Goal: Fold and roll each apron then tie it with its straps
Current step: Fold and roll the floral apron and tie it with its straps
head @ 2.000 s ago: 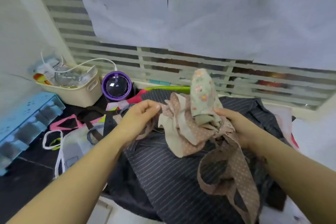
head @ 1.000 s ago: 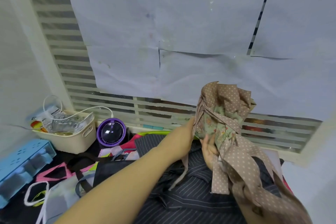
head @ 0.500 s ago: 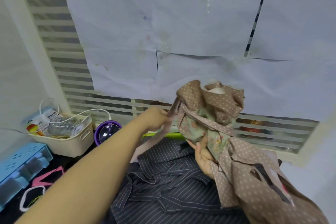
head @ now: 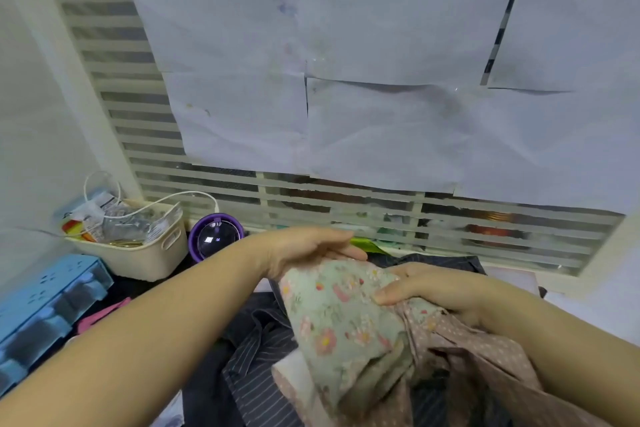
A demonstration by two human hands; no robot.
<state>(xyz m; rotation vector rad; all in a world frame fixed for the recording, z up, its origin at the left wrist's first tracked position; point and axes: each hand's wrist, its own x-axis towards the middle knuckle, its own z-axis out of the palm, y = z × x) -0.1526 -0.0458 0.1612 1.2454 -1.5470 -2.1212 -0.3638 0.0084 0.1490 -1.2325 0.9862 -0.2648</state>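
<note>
Now the floral apron (head: 332,319), bunched into a loose roll, is lying in the near middle of the scene on top of a dark striped apron (head: 256,378), and both grips are sitting on its far end. The left grip (head: 304,250) is resting on the far-left top of the roll with its fingers straight and together, curling round nothing. The right grip (head: 429,288) is lying across from the right and clamping the roll's far-right side, fingers curved over the top and thumb pressing into the flowered cloth just where the brown dotted straps (head: 485,350) are spilling out. Those straps are trailing toward the near right, under the right forearm. On the left of the desk (head: 162,288) a cream basket (head: 138,256) is holding packets and a white cable (head: 180,198), a purple round gadget (head: 214,239) is standing just right of it, and a blue plastic tray (head: 45,302) is sitting nearer, at the left edge. Paper sheets (head: 381,114) are covering the slatted window behind.
</note>
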